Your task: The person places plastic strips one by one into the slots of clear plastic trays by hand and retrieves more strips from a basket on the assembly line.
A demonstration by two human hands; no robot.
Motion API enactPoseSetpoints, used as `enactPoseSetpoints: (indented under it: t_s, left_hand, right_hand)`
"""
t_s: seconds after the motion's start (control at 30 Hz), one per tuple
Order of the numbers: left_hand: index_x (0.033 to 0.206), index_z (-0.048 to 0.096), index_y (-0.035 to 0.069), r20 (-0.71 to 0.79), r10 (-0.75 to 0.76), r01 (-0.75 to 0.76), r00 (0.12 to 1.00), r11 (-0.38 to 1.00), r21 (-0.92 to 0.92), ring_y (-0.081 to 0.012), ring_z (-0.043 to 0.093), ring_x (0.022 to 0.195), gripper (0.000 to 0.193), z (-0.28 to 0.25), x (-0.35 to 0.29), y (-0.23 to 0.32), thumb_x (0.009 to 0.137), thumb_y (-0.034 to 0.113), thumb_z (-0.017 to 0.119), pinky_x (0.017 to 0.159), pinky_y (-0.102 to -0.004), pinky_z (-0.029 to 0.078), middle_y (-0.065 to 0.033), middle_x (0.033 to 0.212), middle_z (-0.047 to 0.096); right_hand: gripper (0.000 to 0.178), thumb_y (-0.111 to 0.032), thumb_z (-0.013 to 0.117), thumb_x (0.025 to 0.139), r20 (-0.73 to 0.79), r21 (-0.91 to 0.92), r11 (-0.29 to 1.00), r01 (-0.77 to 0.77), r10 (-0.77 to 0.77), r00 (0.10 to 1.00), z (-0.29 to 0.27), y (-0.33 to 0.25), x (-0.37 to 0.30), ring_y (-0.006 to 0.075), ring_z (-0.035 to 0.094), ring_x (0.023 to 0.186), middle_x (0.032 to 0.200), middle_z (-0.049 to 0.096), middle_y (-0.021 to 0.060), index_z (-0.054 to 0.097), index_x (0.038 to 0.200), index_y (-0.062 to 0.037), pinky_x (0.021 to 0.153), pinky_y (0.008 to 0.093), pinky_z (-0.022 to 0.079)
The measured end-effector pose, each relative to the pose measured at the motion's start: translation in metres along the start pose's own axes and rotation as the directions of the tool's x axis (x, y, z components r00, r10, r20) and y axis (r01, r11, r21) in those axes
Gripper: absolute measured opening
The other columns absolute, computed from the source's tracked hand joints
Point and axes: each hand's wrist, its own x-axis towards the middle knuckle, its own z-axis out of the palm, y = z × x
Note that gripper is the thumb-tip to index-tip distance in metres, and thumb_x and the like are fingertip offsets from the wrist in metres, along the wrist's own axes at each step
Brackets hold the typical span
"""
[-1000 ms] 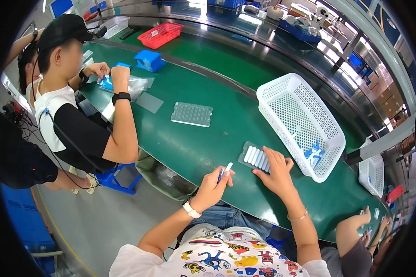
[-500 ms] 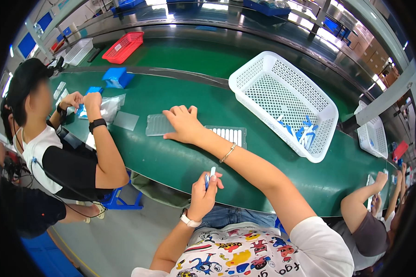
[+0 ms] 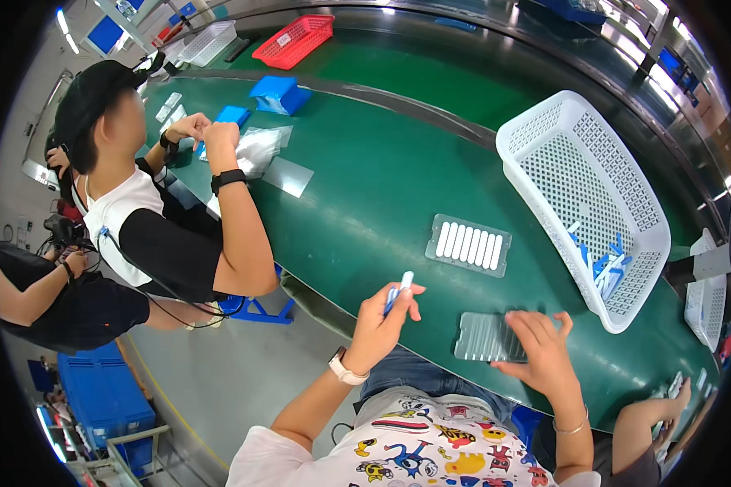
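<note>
My left hand (image 3: 380, 323) is closed around a few small sticks, white and blue (image 3: 400, 292), their tips standing up past the fingers. My right hand (image 3: 542, 357) grips the right end of a clear ribbed plastic tray (image 3: 483, 337) by the near edge of the table, thumb in front and fingers over it. No sticks show in that tray. Beyond it lies a second clear tray (image 3: 503, 264), holding a row of several white sticks (image 3: 469, 245); neither hand touches it.
A large white perforated basket (image 3: 515, 158) at the right holds loose blue and white sticks (image 3: 605, 268). On the left a co-worker (image 3: 170, 187) handles a blue item near clear bags (image 3: 264, 150). A blue pack (image 3: 278, 95) and red basket (image 3: 296, 45) are farther back.
My right hand has brought the clear tray from the left side of the table to the near edge, right of my left hand. My left hand still holds the sticks. The view has shifted.
</note>
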Motion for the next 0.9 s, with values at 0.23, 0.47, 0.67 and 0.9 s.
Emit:
enactPoseSetpoints:
  t_s: [0.23, 0.47, 0.67, 0.9]
  left_hand:
    - [0.099, 0.057, 0.003, 0.377, -0.266, 0.348, 0.887, 0.922, -0.169, -0.0010, 0.032, 0.051, 0.022, 0.068, 0.012, 0.012, 0.098, 0.021, 0.044, 0.045, -0.0184, 0.026, 0.0073, 0.063, 0.040]
    - [0.117, 0.052, 0.000, 0.501, -0.327, 0.471, 0.801, 0.861, -0.191, -0.0014, 0.030, 0.049, 0.028, 0.092, 0.004, 0.021, 0.098, 0.016, 0.041, 0.043, -0.0186, 0.024, 0.0013, 0.070, 0.049]
    - [0.113, 0.052, 0.001, 0.441, -0.250, 0.271, 0.862, 0.963, 0.016, -0.0049, 0.041, 0.051, 0.022, 0.088, -0.008, 0.004, 0.094, 0.010, 0.049, 0.047, -0.0183, 0.034, -0.0084, 0.085, 0.063]
    - [0.103, 0.065, 0.016, 0.600, 0.652, -0.877, 0.464, 0.432, 0.208, -0.0134, 0.046, 0.048, 0.042, 0.074, -0.008, 0.000, 0.064, 0.001, 0.072, 0.042, -0.0238, 0.036, -0.0075, 0.093, 0.056]
  right_hand:
    - [0.020, -0.021, 0.064, 0.085, -0.322, 0.917, 0.334, 0.220, 0.289, 0.902, -0.040, -0.042, -0.005, 0.0268, 0.060, 0.079, 0.090, 0.063, 0.0119, 0.063, 0.089, -0.0016, 0.072, 0.0380, 0.044]
    - [0.012, -0.017, 0.057, 0.087, -0.628, 0.771, -0.380, 0.511, -0.324, 0.707, -0.087, -0.030, 0.004, 0.0184, 0.053, 0.085, 0.100, 0.061, 0.0056, 0.063, 0.094, -0.0087, 0.075, 0.0373, 0.033]
    - [0.010, -0.011, 0.061, 0.085, -0.726, 0.621, -0.309, 0.721, 0.120, 0.677, -0.065, -0.067, -0.018, 0.0149, 0.051, 0.081, 0.092, 0.067, 0.0019, 0.071, 0.085, -0.0105, 0.072, 0.0345, 0.030]
    - [0.013, -0.004, 0.068, 0.068, -0.580, 0.754, 0.519, 0.403, 0.237, 0.779, -0.044, -0.018, -0.034, 0.0213, 0.053, 0.070, 0.080, 0.060, 0.0053, 0.062, 0.079, -0.0064, 0.062, 0.0322, 0.040]
